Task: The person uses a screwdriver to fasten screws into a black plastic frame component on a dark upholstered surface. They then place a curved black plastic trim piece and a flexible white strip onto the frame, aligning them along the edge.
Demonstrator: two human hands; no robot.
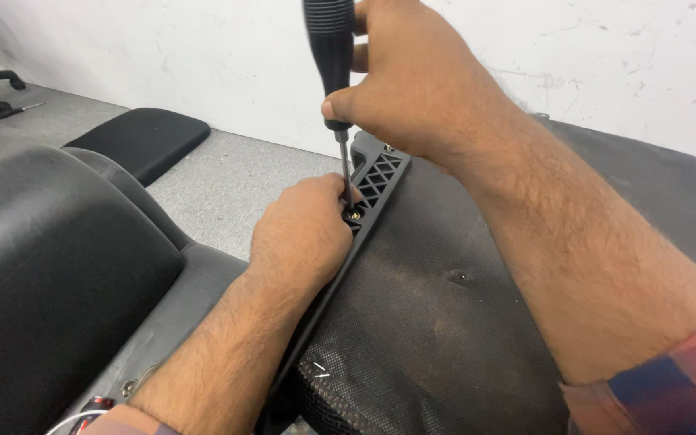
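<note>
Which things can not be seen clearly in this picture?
Head view only:
- Screwdriver: the handle top is cut off by the upper edge.
- Screw: too small, and partly hidden by the left hand.
- Bracket: its middle lies under the left hand; the lower end is dark.
- Right hand: the palm and the grip are hidden by its own back.
</note>
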